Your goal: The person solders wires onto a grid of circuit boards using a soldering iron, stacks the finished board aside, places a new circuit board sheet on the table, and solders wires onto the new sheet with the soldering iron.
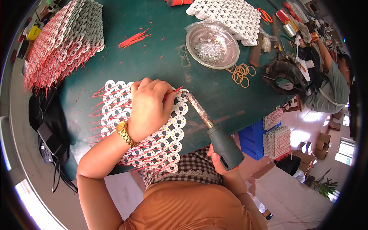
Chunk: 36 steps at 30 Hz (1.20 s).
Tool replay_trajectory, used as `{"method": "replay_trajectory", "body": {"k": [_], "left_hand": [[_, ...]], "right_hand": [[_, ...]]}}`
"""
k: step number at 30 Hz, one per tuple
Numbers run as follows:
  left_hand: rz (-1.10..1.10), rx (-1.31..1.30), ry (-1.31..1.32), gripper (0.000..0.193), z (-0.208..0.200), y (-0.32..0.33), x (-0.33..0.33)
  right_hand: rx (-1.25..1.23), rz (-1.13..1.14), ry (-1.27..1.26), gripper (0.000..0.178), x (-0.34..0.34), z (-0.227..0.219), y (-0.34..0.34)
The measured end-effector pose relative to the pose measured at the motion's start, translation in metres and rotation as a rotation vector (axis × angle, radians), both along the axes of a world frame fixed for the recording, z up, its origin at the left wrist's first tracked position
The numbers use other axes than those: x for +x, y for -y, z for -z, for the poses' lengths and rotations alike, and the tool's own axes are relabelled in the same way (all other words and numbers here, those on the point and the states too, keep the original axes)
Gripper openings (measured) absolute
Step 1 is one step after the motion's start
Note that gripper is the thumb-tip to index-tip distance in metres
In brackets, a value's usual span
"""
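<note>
My left hand (150, 105), with a gold watch (126, 134) on its wrist, lies over a panel of round white LED boards (177, 122). Its fingers pinch a thin red wire (178, 89) at the panel's far right corner. My right hand (219, 164) grips the dark green handle of a soldering iron (226, 147). The iron slants up and to the left, its tip at the corner board beside the wire's end. Red wires trail leftward from many boards, and my left hand hides part of the panel.
Loose red wires (134, 38) lie beyond my left hand. A metal bowl (189, 43) of silvery bits stands near rubber bands (240, 73) and a black fan (283, 78). Stacked board panels (230, 17) fill the back, with a wired pile (65, 42) at left. Another person (326, 90) sits far right.
</note>
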<state>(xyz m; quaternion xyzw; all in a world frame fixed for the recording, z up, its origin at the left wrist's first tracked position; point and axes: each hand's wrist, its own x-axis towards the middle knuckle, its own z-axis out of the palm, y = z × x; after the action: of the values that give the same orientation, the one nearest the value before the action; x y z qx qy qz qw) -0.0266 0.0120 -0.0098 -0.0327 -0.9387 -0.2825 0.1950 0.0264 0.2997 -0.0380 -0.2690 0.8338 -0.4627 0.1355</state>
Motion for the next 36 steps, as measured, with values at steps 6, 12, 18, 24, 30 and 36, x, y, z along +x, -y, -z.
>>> {"method": "replay_trajectory", "body": {"k": [6, 12, 18, 24, 30, 36], "left_hand": [[0.003, -0.008, 0.009, 0.012, 0.001, 0.000, 0.000], [-0.010, 0.058, 0.019, 0.011, -0.002, 0.001, 0.000], [-0.006, 0.272, 0.051, 0.010, -0.017, 0.004, 0.000], [0.096, 0.255, 0.222, 0.010, -0.012, -0.003, 0.003], [0.053, 0.252, 0.213, 0.009, -0.010, -0.007, 0.002], [0.013, 0.206, 0.250, 0.013, -0.010, -0.005, 0.000]], "right_hand": [[-0.143, 0.042, -0.072, 0.012, 0.003, 0.006, 0.006], [-0.603, 0.335, 0.696, 0.035, 0.021, 0.029, -0.013], [-0.602, 0.157, 0.438, 0.053, 0.017, 0.030, -0.015], [-0.474, 0.207, 0.411, 0.055, 0.026, 0.040, -0.030], [-0.590, 0.272, 0.637, 0.056, 0.023, 0.021, -0.016], [-0.533, 0.219, 0.626, 0.053, 0.019, 0.016, -0.013]]}}
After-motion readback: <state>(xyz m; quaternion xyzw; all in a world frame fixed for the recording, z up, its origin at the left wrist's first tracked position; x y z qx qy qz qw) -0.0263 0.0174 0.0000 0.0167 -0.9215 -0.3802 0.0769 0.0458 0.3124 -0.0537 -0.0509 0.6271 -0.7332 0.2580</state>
